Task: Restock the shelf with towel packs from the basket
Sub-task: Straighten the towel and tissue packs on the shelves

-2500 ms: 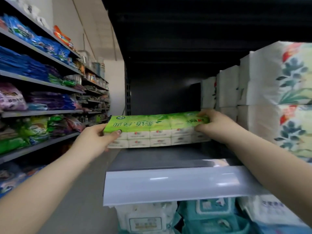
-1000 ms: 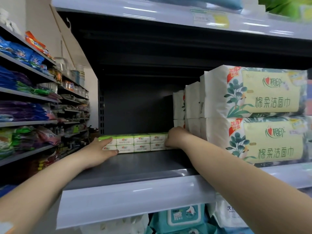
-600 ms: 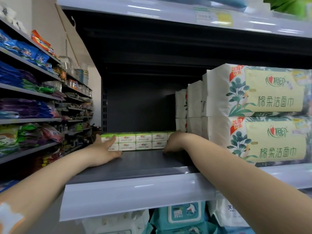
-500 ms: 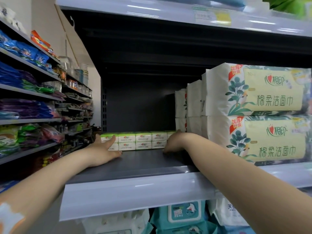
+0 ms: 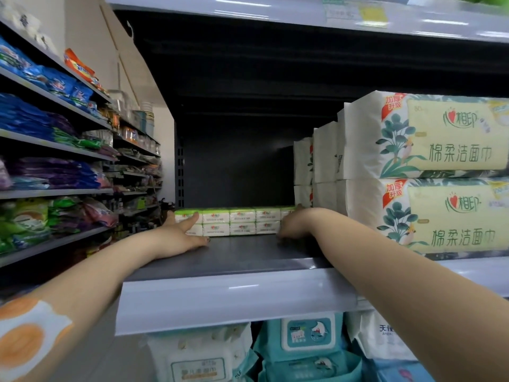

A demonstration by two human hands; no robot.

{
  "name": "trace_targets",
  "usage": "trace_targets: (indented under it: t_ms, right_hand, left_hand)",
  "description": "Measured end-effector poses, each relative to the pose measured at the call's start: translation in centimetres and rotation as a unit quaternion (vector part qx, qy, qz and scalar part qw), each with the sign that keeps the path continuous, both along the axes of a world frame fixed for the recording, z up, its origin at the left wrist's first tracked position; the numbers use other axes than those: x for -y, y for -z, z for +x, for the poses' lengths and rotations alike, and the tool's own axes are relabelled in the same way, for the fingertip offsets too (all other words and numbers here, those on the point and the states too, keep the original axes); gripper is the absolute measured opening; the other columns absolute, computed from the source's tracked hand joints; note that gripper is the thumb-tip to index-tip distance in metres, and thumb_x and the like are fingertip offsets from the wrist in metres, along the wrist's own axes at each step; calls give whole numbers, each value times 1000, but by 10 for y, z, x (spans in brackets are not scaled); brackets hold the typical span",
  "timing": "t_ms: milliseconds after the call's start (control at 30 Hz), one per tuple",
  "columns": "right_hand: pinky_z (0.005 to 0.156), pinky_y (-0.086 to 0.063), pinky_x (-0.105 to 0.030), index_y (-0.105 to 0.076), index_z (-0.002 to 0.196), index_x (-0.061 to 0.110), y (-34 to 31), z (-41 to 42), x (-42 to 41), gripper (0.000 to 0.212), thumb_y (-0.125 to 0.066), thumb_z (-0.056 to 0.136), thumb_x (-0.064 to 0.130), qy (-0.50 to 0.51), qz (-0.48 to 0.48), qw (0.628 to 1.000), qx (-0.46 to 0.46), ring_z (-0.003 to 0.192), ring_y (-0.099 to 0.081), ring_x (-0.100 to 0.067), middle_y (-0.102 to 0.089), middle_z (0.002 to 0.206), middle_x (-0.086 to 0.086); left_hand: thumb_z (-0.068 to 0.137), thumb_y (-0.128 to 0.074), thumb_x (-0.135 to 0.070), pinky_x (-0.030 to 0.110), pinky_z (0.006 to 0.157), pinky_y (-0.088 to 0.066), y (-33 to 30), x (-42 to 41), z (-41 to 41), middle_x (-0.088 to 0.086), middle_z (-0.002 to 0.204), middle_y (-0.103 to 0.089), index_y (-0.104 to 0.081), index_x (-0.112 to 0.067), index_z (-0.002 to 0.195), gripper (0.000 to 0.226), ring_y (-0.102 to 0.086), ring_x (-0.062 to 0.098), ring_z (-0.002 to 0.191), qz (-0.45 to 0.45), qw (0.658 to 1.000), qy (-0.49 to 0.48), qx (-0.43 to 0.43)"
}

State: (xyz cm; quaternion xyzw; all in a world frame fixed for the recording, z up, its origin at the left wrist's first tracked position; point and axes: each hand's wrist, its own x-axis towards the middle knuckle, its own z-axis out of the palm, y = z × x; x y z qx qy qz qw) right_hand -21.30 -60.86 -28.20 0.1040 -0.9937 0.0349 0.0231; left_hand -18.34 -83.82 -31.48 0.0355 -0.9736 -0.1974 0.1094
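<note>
You face a dark shelf (image 5: 234, 255) at chest height, open on its left half, with a pale price rail along its front edge. On its right half stands a stack of big white towel bags (image 5: 429, 172) printed with green leaves, two high, several rows deep. Far back on the shelf, in the gap left of that stack, lies the green-topped pack (image 5: 239, 221), flat, long side toward you, its right end touching or just beside the stack. Your left hand (image 5: 180, 238) rests on the shelf at the pack's left end, fingers straight and spread, one fingertip on its front face. Your right hand (image 5: 293, 223) sits at the pack's right end, fingers curled against it; whether they grip or only press, you cannot tell. To finish well, press both ends evenly so the pack stays square, snug it to the stack, then let go flat. The basket is out of view.
</note>
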Motion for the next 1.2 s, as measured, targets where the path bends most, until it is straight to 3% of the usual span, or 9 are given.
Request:
trace_targets:
  t_ms: [100,367,467,533,633,800,933,1033,1200]
  right_hand:
    - [95,-42,-33,-55,123,9,-1,-1,-1,37,-50,93,30,-5,-17,1000,-1,99,-55,-22,-57,125,-11]
    - [109,-27,-30,-27,146,15,-7,16,11,58,-46,95,36,-59,-132,980,-134,139,-28,-25,-26,153,-7]
    - [105,-30,-28,-32,145,18,-18,38,21,57,-49,94,39,-103,-185,962,-170,136,-33,-25,-32,151,-6]
    - [98,-33,-23,-40,141,19,-28,57,29,54,-51,92,39,-133,-235,936,-225,130,-42,-22,-43,144,-5]
    - [93,-31,-15,-52,133,20,-34,92,47,43,-52,92,35,-209,-303,871,-325,123,-48,-11,-55,132,1]
    - [95,-39,-16,-56,127,25,36,164,105,40,-53,90,38,-377,-313,785,-377,112,-52,3,-56,114,19]
    - [99,-38,-28,-53,128,6,128,189,173,90,-35,74,76,-464,-269,803,-258,119,-48,-13,-54,122,5]
    - [93,-30,-12,-48,133,7,202,212,198,57,-45,86,39,-521,-211,792,-238,109,-46,-13,-60,119,-4]
    - [90,-29,-12,-38,141,16,340,226,240,61,-48,86,39,-528,-161,833,-36,114,-51,-15,-61,123,-6]
  left_hand:
    - [89,-52,-47,28,113,-15,1,3,1,11,157,9,-14,-33,148,72,-11,30,144,30,999,3,-33]
    - [97,-43,-31,14,97,-23,27,41,22,-1,147,-36,-36,-12,142,49,-34,11,132,312,942,54,-108]
    - [81,-58,-53,34,114,-23,52,63,46,-6,148,-37,-42,-30,138,63,-37,16,134,386,913,-5,-132]
    - [76,-59,-57,38,115,-25,68,78,66,-9,147,-38,-43,-37,136,65,-36,15,134,378,912,-30,-157]
    - [94,-48,-36,27,114,-18,87,95,94,-8,148,-34,-40,-29,140,47,-28,12,138,316,929,-46,-187]
    - [94,-46,-37,20,103,-22,152,126,153,-18,136,-40,-41,-35,136,43,-33,4,132,303,939,-69,-145]
    - [92,-46,-39,21,110,-17,225,156,203,-16,143,-37,-41,-36,136,44,-30,4,135,267,951,-106,-113]
    - [94,-44,-37,17,107,-20,280,176,241,-11,141,-41,-43,-28,137,44,-34,6,134,224,961,-141,-74]
    - [95,-44,-33,13,106,-21,383,201,306,-9,143,-42,-44,-22,138,44,-37,6,132,203,958,-204,0]
